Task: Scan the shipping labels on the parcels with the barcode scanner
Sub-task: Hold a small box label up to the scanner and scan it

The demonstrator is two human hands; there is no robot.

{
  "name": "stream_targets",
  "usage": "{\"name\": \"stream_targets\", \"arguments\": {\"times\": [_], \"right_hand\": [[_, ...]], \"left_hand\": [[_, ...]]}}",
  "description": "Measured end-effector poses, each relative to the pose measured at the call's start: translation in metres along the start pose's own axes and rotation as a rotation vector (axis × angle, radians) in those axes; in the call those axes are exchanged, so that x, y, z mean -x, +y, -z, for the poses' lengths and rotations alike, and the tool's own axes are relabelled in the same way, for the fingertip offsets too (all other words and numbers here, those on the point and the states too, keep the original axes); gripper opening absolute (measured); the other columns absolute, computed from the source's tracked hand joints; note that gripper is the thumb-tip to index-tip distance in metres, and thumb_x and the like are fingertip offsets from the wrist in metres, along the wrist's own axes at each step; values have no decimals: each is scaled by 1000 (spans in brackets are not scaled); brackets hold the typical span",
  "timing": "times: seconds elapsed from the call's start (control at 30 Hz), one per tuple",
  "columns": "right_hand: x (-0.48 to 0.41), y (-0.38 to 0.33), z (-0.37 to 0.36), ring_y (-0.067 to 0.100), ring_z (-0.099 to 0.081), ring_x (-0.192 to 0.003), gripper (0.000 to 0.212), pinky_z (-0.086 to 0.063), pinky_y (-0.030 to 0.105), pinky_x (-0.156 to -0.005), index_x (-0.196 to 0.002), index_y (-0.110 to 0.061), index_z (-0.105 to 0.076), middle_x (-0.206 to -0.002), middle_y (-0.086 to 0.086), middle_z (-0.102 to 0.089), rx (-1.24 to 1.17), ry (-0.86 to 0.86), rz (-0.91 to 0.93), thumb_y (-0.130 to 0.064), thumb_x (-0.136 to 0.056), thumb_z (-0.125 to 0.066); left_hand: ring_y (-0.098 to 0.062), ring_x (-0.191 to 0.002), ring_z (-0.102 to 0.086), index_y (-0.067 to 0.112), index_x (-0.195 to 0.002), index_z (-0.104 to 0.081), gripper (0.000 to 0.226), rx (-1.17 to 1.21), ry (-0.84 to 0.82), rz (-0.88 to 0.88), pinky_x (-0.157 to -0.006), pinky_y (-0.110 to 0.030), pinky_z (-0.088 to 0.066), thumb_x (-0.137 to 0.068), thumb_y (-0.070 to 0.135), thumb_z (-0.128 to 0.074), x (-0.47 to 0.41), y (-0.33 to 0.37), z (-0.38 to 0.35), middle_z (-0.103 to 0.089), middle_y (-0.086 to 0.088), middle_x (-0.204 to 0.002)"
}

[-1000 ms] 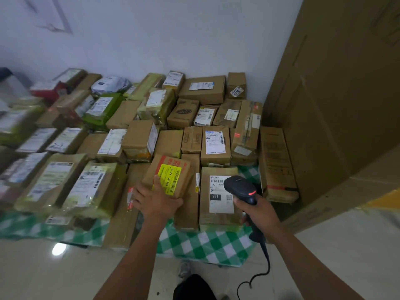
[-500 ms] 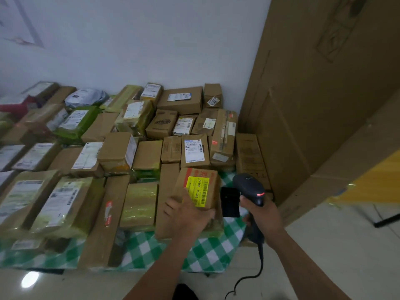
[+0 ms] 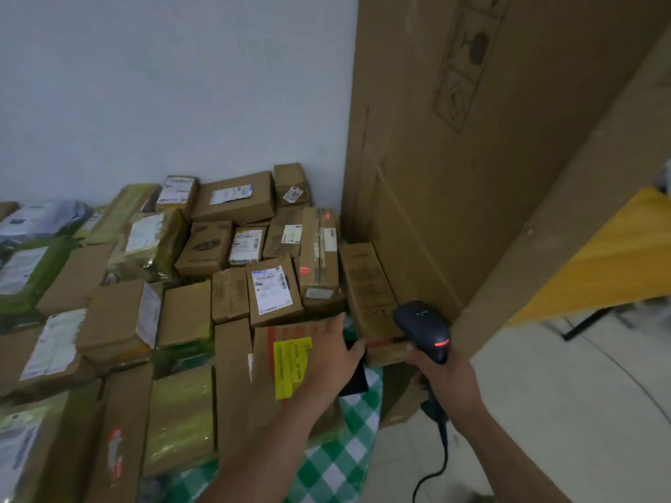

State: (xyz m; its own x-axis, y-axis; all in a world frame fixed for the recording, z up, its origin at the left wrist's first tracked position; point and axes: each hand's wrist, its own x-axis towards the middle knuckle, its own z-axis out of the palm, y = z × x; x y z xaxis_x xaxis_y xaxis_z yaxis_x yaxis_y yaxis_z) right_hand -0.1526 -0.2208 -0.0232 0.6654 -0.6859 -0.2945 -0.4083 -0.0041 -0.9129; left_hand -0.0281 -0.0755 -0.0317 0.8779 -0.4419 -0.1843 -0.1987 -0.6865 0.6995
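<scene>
A brown parcel with a yellow label [image 3: 290, 361] lies on top of other parcels at the near right of the pile. My left hand [image 3: 336, 352] lies across its right part, fingers curled over the edge, holding it. To the right, my right hand [image 3: 444, 373] grips a black barcode scanner [image 3: 421, 323] by the handle, its red light lit and its head pointing toward the pile. The scanner's cable [image 3: 437, 462] hangs down to the floor. A small black item [image 3: 354, 383] shows under my left hand.
Many taped cardboard parcels with white labels [image 3: 272, 290] cover a table with a green checked cloth [image 3: 341, 448]. A long narrow carton [image 3: 365, 290] lies at the pile's right edge. A tall cardboard box [image 3: 472, 157] stands against the wall on the right. Tiled floor [image 3: 544, 412] lies beyond.
My left hand has carried the yellow-label parcel to the right onto the parcels near the scanner. My view has swung right and upward. The scanner has stayed in my right hand.
</scene>
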Motion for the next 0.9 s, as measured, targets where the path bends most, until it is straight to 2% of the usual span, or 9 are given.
{"name": "stream_targets", "arguments": {"times": [0.07, 0.13, 0.23, 0.4, 0.57, 0.67, 0.8, 0.83, 0.9], "right_hand": [[-1, -3, 2, 6, -57, -39, 30, -43, 15, -40, -62, -11, -63, -45, 2, -63, 10, -1, -21, -25, -84, -78], [0, -7, 2, 7, -57, -40, 29, -45, 17, -43, -65, -8, -64, -46, 3, -62, 8, -11, -41, -24, -85, -77], [2, -11, 2, 9, -59, -43, 24, -46, 19, -45, -76, -3, -68, -48, 3, -63, 21, -2, -38, -23, -86, -76], [4, -11, -3, 11, -60, -46, 23, -48, 22, -47, -83, -6, -70, -51, 4, -65, 18, 24, -62, -28, -85, -76], [5, -14, -11, 6, -59, -41, 21, -47, 18, -45, -73, -13, -67, -49, 2, -66, -43, 96, -63, -28, -83, -78], [7, -22, -18, 12, -61, -48, 25, -50, 25, -51, -82, -4, -70, -56, 8, -68, -133, 101, -35, -27, -84, -77], [3, -39, -27, 18, -63, -59, 20, -51, 36, -61, -88, -9, -70, -65, 8, -70, -232, 135, 28, -28, -84, -76], [0, -45, -29, 17, -64, -62, 16, -51, 35, -64, -87, -13, -70, -66, 3, -71, -254, 132, 46, -27, -84, -77], [-3, -57, -37, 7, -65, -66, 10, -51, 22, -63, -86, -23, -68, -67, -12, -72, -276, 111, 78, -25, -84, -77]], "left_hand": [[-24, -128, -53, 19, -136, -53, 47, 40, -94, 43, -104, -34, -45, -94, 37, -64, -23, 4, -9, -57, -2, -137], [-24, -119, -59, 21, -134, -55, 45, 46, -183, 111, -92, -31, -47, -95, 42, -61, -41, 2, -16, -62, -2, -131], [-25, -118, -59, 17, -131, -55, 44, 135, -294, 194, -95, -34, -48, -95, 41, -62, -59, 0, -29, -61, -7, -131], [-27, -114, -61, 13, -123, -63, 41, 288, -285, 325, -81, -27, -43, -90, 36, -71, -66, -2, -44, -65, -7, -124], [-28, -95, -70, 13, -111, -71, 25, 684, -245, 484, -87, -43, -58, -87, 22, -73, -61, 4, -26, -74, -10, -103], [-25, -91, -72, 19, -105, -73, 15, 832, -268, 466, -75, -39, -58, -90, 19, -70, -51, 6, 6, -77, -5, -96], [-20, -94, -73, 27, -111, -67, 23, 913, -231, 323, -78, -39, -56, -94, 12, -64, -36, -4, 52, -77, 0, -101], [-19, -94, -73, 28, -112, -66, 25, 957, -204, 309, -77, -37, -56, -95, 11, -61, -32, -7, 62, -76, -1, -103], [-17, -94, -73, 28, -114, -65, 26, 1058, -183, 289, -70, -32, -57, -97, 9, -56, -24, -12, 79, -76, 0, -106]]}}
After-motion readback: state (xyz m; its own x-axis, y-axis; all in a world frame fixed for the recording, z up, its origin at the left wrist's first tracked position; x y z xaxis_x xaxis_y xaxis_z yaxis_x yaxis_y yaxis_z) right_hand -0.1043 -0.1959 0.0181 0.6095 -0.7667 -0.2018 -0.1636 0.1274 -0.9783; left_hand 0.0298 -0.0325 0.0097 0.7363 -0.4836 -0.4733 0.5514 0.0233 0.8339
